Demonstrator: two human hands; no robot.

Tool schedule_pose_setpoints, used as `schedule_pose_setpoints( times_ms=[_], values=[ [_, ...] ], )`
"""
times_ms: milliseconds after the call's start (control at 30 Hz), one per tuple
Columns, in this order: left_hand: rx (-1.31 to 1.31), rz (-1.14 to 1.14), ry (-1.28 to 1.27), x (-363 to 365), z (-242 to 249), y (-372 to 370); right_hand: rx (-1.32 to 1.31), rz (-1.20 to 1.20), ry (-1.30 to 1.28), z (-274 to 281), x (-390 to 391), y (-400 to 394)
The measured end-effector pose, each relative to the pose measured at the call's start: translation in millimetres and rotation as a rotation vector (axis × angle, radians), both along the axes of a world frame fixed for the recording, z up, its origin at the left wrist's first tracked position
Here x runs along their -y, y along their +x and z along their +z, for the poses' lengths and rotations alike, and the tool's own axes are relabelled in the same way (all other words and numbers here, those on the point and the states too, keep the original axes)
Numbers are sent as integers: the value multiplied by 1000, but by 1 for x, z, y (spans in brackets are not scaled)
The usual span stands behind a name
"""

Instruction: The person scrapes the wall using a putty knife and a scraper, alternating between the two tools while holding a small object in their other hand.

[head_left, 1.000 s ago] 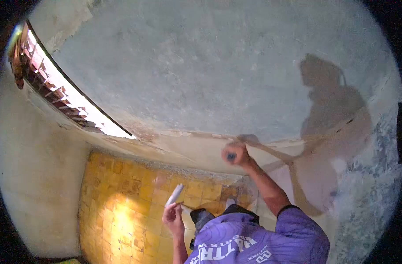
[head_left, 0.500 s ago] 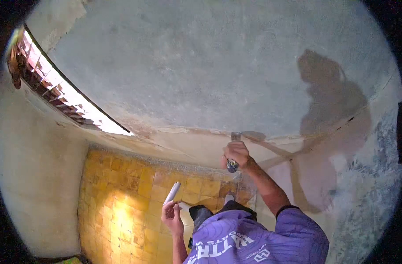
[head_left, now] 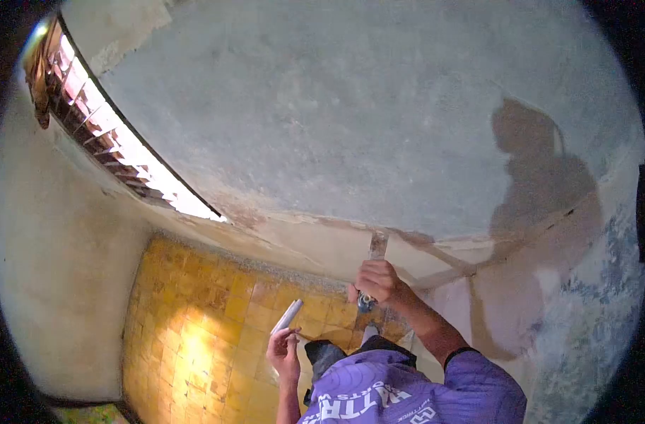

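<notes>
My right hand (head_left: 379, 281) is wrapped round the handle of a putty knife. Its flat metal blade (head_left: 379, 246) points up at the wall, its tip by the ragged edge where the grey coat (head_left: 301, 127) meets the cream band (head_left: 301, 237). Whether the blade touches the wall is hard to tell. The dark butt of the handle shows below my fist. Lower and to the left, my left hand (head_left: 285, 357) grips a long, narrow, pale grey piece (head_left: 287, 316) that slants up to the right; its exact kind does not show.
A barred window opening (head_left: 124, 141) lets in bright light at the left. Yellow floor tiles (head_left: 216, 304) lie below, with a sunlit patch. My shadow (head_left: 541, 169) falls on the wall at the right, beside a patchy blue-grey wall (head_left: 584, 332). A plain wall (head_left: 61, 261) stands left.
My right hand has drawn downward with the putty knife, and more of the blade shows. My left hand has shifted slightly right and down in the picture, still gripping the pale piece.
</notes>
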State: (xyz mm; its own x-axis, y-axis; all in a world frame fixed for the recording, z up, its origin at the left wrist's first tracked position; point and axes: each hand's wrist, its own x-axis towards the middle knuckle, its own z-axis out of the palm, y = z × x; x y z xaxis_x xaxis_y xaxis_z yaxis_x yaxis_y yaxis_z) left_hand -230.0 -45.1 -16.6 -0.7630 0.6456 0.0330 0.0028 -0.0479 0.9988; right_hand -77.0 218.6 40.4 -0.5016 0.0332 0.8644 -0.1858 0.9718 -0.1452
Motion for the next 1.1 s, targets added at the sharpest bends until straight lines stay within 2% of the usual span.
schedule_pose_setpoints(
  times_ms=[100,200,300,333,433,533,633,767,833,933,1033,1100],
  values=[
    [66,49,-4,0,4,6,-21,-87,-86,-13,-27,-7],
    [44,19,5,2,4,3,111,114,-247,-9,-16,-26],
    [17,23,13,7,6,0,179,146,-386,-10,14,-25],
    [46,42,23,9,3,-2,191,217,-475,-30,21,-28],
    [84,127,48,20,1,-5,388,24,-655,-57,54,-30],
    [43,229,31,39,-22,-9,385,191,-785,-85,65,-38],
    [27,269,-15,54,-32,-13,404,26,-804,-116,89,-46],
    [142,295,25,58,-22,-31,553,-18,-1040,-120,100,-60],
    [159,305,32,54,-20,-47,547,-53,-1177,-106,97,-77],
    [126,282,40,43,-19,-79,510,18,-1148,-72,77,-102],
    [101,198,36,31,-18,-120,413,137,-1182,-15,59,-125],
    [104,154,49,19,-13,-146,279,135,-923,18,51,-138]
  ],
)
